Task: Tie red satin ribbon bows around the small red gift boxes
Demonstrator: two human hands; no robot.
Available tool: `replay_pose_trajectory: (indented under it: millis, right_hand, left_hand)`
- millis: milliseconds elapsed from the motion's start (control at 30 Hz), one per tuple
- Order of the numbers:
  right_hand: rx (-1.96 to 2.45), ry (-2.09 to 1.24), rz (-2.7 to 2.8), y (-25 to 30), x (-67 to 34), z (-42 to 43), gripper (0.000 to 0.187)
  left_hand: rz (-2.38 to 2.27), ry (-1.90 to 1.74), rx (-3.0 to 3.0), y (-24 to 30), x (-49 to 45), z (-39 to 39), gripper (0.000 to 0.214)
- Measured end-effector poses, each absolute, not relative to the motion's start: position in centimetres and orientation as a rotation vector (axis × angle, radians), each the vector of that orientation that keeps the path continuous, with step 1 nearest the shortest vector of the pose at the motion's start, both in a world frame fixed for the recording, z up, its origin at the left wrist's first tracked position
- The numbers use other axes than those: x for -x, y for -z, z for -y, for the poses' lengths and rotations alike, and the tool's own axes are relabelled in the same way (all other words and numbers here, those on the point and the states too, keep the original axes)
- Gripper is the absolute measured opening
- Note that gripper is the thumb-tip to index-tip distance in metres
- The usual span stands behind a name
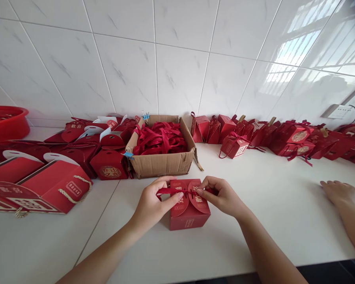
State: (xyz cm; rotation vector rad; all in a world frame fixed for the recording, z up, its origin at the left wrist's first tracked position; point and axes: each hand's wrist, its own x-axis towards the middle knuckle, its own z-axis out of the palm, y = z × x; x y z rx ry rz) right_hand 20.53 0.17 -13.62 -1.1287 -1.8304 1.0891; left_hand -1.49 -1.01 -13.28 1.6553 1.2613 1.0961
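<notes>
A red gift box [189,215] with gold lettering stands on the white counter in front of me, its rounded top flaps folded together. A red ribbon [167,190] runs across the top, by the slots where the flaps meet. On the left side, my left hand [156,197] pinches the ribbon, with its thumb lying on the box top. My right hand [220,195] is closed at the right of the flaps, thumb and finger gripping the ribbon close to the slots. Part of the ribbon's right end is hidden by the fingers.
Behind the box sits a cardboard carton [162,165] full of red ribbons. Open red boxes with rope handles [59,183] crowd the left. Ribbon-tied boxes [235,146] line the wall to the right. Another person's hand [340,192] rests on the counter at right. A red basin [8,128] stands far left.
</notes>
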Motion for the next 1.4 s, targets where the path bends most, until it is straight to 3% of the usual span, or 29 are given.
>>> replay_pose_trajectory:
  millis: [367,767,967,1133,1400]
  right_hand:
    - [1.112,-1.050,1.834,12.9,-20.8,0.1,0.026]
    - [1.162,-1.095,1.901,12.3,-22.4,-0.1,0.025]
    - [1.255,-1.312,1.982,11.7,-23.5,-0.5,0.035]
    - [1.044,-1.429,1.931,11.4,-23.7,-0.2,0.032]
    - [0.782,-1.620,1.642,12.2,-23.9,-0.6,0.026]
  left_hand:
    - [-1.264,-1.128,-1.779,13.8,1.6,1.0,0.041]
    - [-1.212,-1.117,-2.008,13.5,2.1,0.8,0.038]
    - [-1.253,-1.233,-1.905,14.1,1.8,0.9,0.015]
    - [-1.175,-1.274,-2.055,14.1,1.8,0.9,0.012]
    - [-1.024,-1.017,-2.498,12.6,2.2,0.5,0.042]
